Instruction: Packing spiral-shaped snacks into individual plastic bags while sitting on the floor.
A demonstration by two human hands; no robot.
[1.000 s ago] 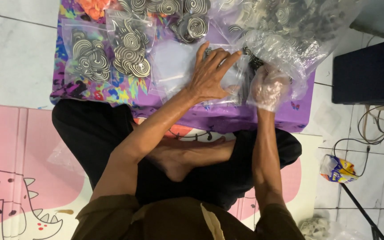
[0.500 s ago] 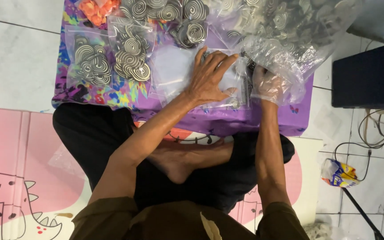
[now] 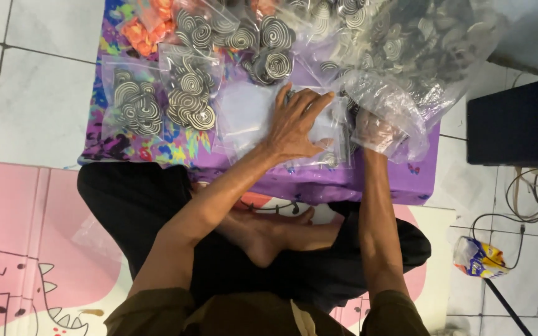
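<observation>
My left hand [image 3: 295,123] lies flat, fingers spread, pressing down on a small clear plastic bag [image 3: 247,115] on the purple low table [image 3: 368,177]. My right hand [image 3: 376,129], in a thin clear glove, reaches into the mouth of a big clear bag [image 3: 418,56] full of black-and-white spiral snacks; whether it grips anything is hidden by the plastic. Two filled small bags of spiral snacks [image 3: 133,107] [image 3: 189,93] lie to the left of my left hand.
More packed spiral bags [image 3: 269,53] and orange snacks [image 3: 144,28] lie at the table's far side. A dark box [image 3: 518,121] stands on the tiled floor at right, with cables [image 3: 530,205] and a snack packet [image 3: 477,256]. A pink mat [image 3: 26,236] lies left.
My right hand has pushed further up into the big bag's mouth. My left hand stays pressed on the small bag. The view has shifted slightly downward.
</observation>
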